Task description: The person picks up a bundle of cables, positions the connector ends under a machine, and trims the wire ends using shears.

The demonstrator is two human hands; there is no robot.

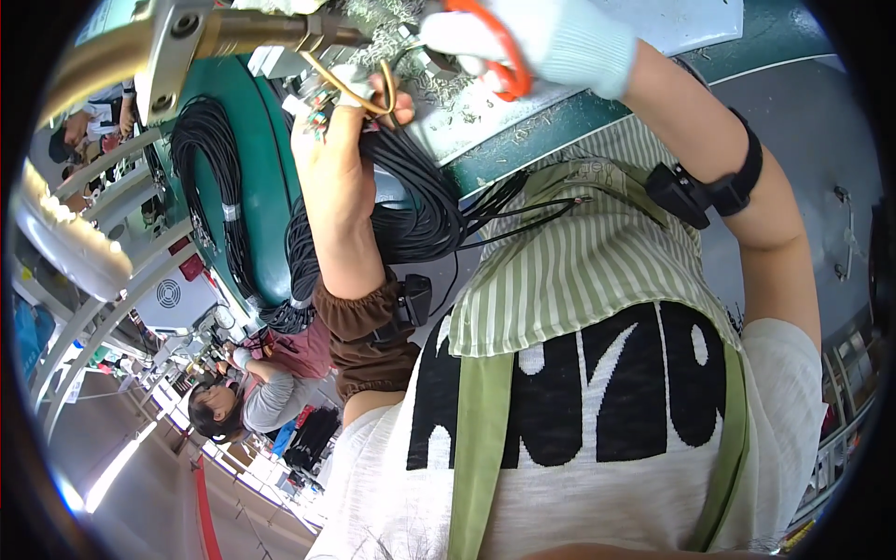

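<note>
My left hand, bare below a brown sleeve cover, has its fingers closed around the end of a black cable with small coloured wires showing. A yellow-brown bent wire crosses in front of those fingers. My right hand, in a pale knitted glove, grips a hand tool with curved red handles. Blur and the top edge hide part of this tool; its working end points towards my left hand. A thick bundle of black cables hangs below my left hand, over the bench edge.
Another tied coil of black cables lies on the green bench top. Wire scraps cover a pale board. A brass-coloured metal arm passes overhead at upper left. Another person works at lower left.
</note>
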